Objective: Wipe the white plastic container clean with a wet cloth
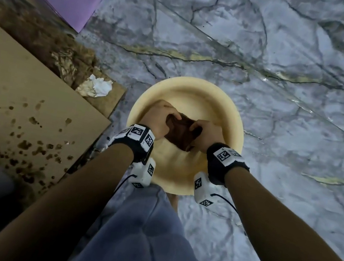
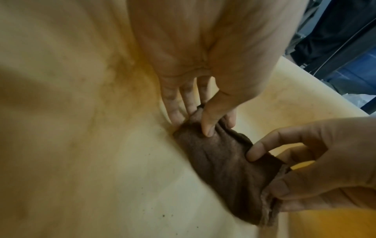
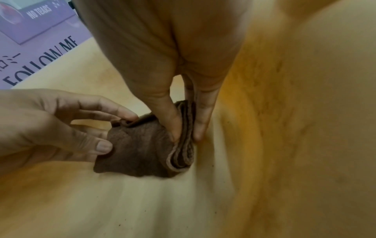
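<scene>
Container (image 1: 191,93): round cream plastic basin sitting on the marble-pattern floor (image 1: 290,59), smooth walls carrying yellow-brown staining and dark specks, so wiping looks barely begun. Cloth (image 1: 181,131): brown terry, folded in layers, held inside the basin. Left hand (image 1: 159,119) and right hand (image 1: 206,135) each pinch one end between thumb and fingers.

Purple box (image 3: 38,53): "NO TEARS", "FOLLOW ME".
</scene>
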Tool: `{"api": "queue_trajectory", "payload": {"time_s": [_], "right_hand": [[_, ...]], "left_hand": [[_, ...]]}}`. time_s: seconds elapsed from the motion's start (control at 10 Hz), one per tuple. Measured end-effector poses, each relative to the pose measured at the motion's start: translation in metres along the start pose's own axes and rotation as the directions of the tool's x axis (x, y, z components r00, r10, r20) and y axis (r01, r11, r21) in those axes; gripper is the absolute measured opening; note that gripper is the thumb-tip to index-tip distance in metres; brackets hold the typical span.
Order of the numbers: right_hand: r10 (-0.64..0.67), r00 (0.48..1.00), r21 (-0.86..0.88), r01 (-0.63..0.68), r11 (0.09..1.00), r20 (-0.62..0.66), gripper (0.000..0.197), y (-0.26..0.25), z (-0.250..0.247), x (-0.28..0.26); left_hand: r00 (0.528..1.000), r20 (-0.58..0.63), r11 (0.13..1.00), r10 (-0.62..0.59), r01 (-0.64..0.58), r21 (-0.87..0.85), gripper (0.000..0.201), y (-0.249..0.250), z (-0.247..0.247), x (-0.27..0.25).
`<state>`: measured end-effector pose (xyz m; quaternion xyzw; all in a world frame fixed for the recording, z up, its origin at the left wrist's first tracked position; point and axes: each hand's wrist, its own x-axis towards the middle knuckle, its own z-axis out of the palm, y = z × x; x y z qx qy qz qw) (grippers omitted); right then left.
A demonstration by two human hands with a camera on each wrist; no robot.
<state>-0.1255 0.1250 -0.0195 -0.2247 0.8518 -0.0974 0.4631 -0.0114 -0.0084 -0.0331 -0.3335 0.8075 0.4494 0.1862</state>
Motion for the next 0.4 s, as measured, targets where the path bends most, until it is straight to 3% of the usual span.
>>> {"api": "queue_trajectory", "payload": {"time_s": [0.3, 0.4], "right_hand": [[0.036, 0.999, -0.033, -0.035, 0.999, 0.015, 0.031, -0.001, 0.000, -0.004], [0.031, 0.999, -0.023, -0.031, 0.999, 0.008, 0.021, -0.003, -0.011, -0.013]], "left_hand": [[1.000, 0.000, 1.000, 0.004, -0.004, 0.031, 0.041, 0.008, -0.012, -0.007], [1.000, 0.013, 0.998, -0.017, 0.018, -0.066, 0.033, 0.014, -0.027, -0.017]]}}
